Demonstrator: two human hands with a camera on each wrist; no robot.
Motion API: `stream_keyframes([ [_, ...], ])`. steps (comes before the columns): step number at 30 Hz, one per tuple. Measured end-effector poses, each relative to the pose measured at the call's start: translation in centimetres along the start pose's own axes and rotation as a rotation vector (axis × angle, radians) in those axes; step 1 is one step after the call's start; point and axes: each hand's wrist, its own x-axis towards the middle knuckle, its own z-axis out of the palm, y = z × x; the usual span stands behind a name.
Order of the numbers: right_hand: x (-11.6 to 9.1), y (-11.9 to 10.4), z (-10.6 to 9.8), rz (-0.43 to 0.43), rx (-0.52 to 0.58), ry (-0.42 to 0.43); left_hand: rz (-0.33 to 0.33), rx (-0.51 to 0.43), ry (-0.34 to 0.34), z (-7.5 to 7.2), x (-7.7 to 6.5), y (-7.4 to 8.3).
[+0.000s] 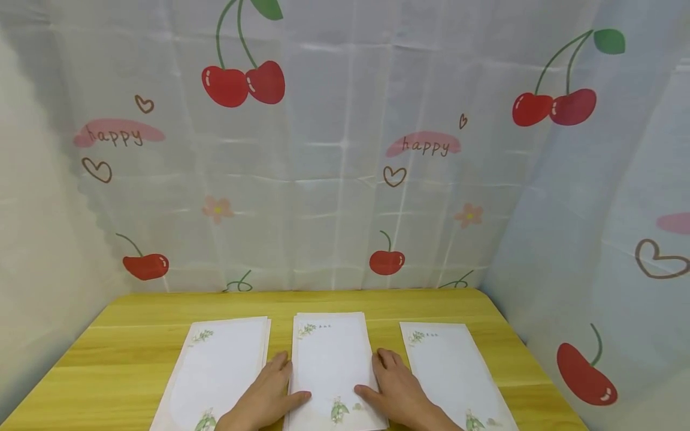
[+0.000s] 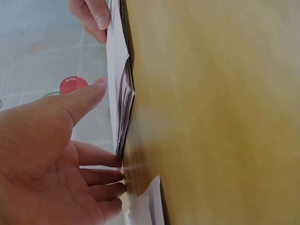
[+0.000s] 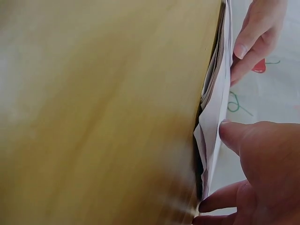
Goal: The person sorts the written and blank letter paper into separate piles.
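A stack of white letter paper (image 1: 331, 359) with green floral prints lies in the middle of the table, its sheets slightly uneven at the edges. My left hand (image 1: 269, 392) rests at the stack's left side, fingers fairly straight along the edge and thumb over the top sheet. On the opposite side, my right hand (image 1: 399, 386) touches the right edge, thumb also over the paper. In the left wrist view, the left fingertips (image 2: 112, 161) meet the layered paper edge (image 2: 124, 93). The right wrist view has the right thumb (image 3: 232, 131) against the sheets (image 3: 213, 112).
A second stack of similar paper (image 1: 221, 365) lies left of the middle one, and more printed paper (image 1: 453, 365) lies to the right. The yellow wood-grain table (image 1: 377, 299) ends at a cherry-patterned curtain (image 1: 323, 149) behind, with curtain (image 1: 609, 179) on the right too.
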Motion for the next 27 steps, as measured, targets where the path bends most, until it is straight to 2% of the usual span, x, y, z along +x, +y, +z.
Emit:
stream_keyframes([
  [11, -0.12, -0.3, 0.32, -0.023, 0.016, 0.055, -0.043, -0.003, 0.008, 0.36, 0.17, 0.35],
  [16, -0.23, -0.4, 0.26, -0.001, 0.075, 0.04, -0.023, -0.017, 0.023, 0.49, 0.18, 0.27],
  [22, -0.16, -0.31, 0.28, 0.015, 0.085, 0.03, -0.012, -0.029, 0.016, 0.36, 0.24, 0.22],
  [27, -0.05, -0.39, 0.08, 0.018, 0.108, 0.038, -0.016, -0.088, 0.005, -0.07, 0.32, 0.33],
])
